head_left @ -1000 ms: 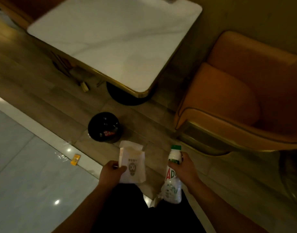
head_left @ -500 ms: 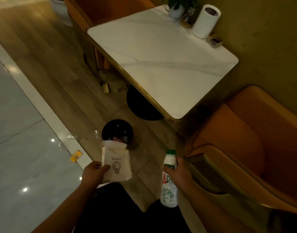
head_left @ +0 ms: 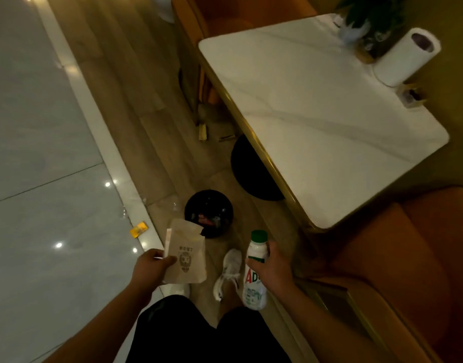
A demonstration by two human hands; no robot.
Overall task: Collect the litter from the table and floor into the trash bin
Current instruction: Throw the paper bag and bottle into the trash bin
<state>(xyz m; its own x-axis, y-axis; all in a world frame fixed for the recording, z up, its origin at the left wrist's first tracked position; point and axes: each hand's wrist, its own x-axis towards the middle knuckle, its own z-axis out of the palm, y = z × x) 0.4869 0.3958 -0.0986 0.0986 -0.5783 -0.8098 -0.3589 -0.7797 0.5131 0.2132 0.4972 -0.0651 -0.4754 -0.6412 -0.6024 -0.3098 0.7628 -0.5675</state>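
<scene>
Dim room with a wood-plank floor strip [head_left: 136,106] bordered by pale glossy tiles. A white marble table [head_left: 317,121] with a gold edge carries a paper-towel roll [head_left: 406,56] and a plant [head_left: 366,19] at its far corner. The black trash bin [head_left: 209,212] stands on the planks just off the table's near edge, beside the dark pedestal base. The left hand [head_left: 150,268] pinches a paper bag [head_left: 186,255] that overlaps the bin's rim in view. The right hand [head_left: 273,268] is wrapped around a white green-capped bottle [head_left: 255,271]. A small yellow wrapper [head_left: 138,229] lies on the tiles.
</scene>
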